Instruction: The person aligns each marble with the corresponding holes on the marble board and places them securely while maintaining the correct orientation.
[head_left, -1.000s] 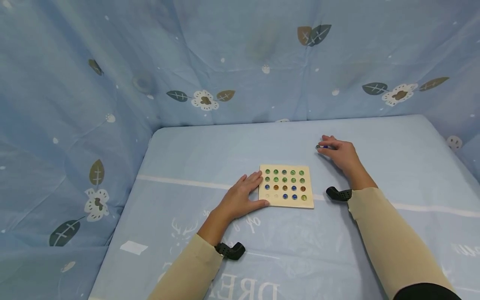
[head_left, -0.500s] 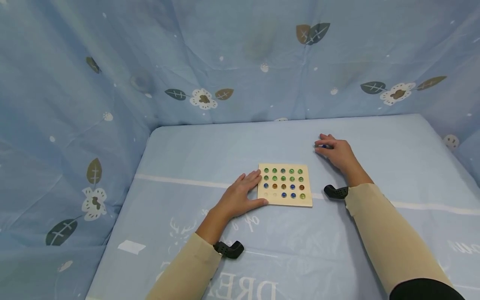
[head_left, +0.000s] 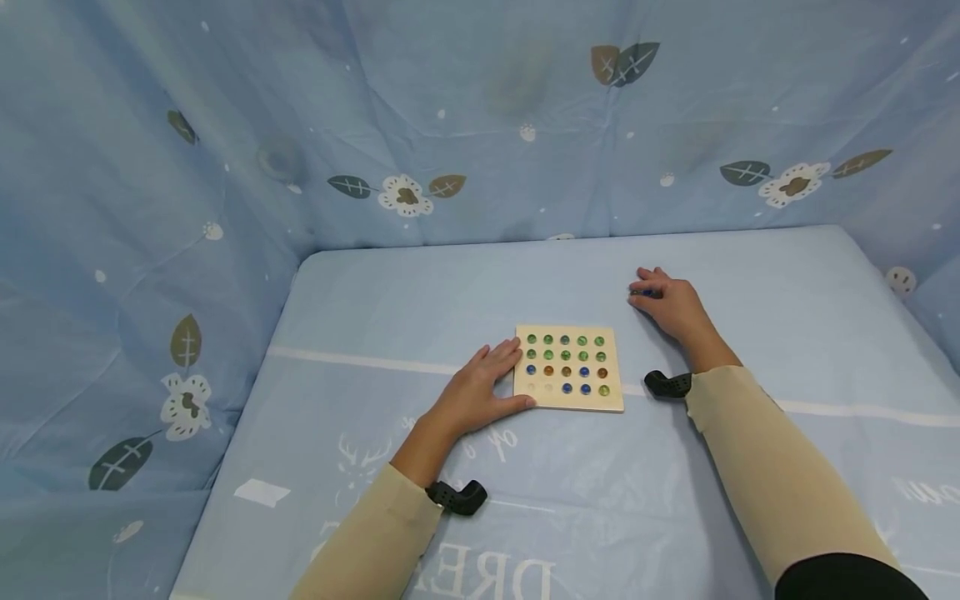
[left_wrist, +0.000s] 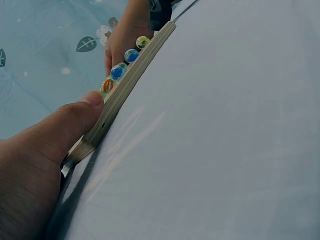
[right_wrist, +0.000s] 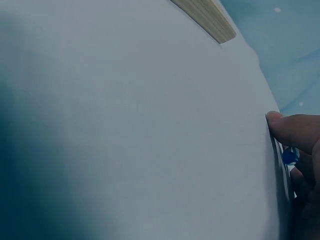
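A pale wooden board [head_left: 568, 400] with rows of round holes lies on the bed-like surface, most holes filled by glass marbles [head_left: 566, 355]. Green ones fill most of the two far rows; blue, orange and yellow-green ones sit nearer. Two holes at the near left are bare. My left hand [head_left: 480, 392] rests along the board's left side, fingers straight and spread, thumb [left_wrist: 75, 120] by the near corner. Beyond the board to the right, my right hand [head_left: 671, 307] holds marbles low over the cloth; a blue marble [right_wrist: 290, 155] shows between thumb and fingers.
Pale blue cloth [head_left: 420, 292] covers the flat surface, and a patterned blue curtain [head_left: 480, 108] stands behind and at the sides. A white patch [head_left: 261, 492] lies at the left. Black wrist cameras [head_left: 459, 497] sit on both wrists.
The right fingers have closed in a little, and the dark marble that stuck out at the fingertips is now mostly covered. The left hand and the board stay put; the head view shifts slightly.
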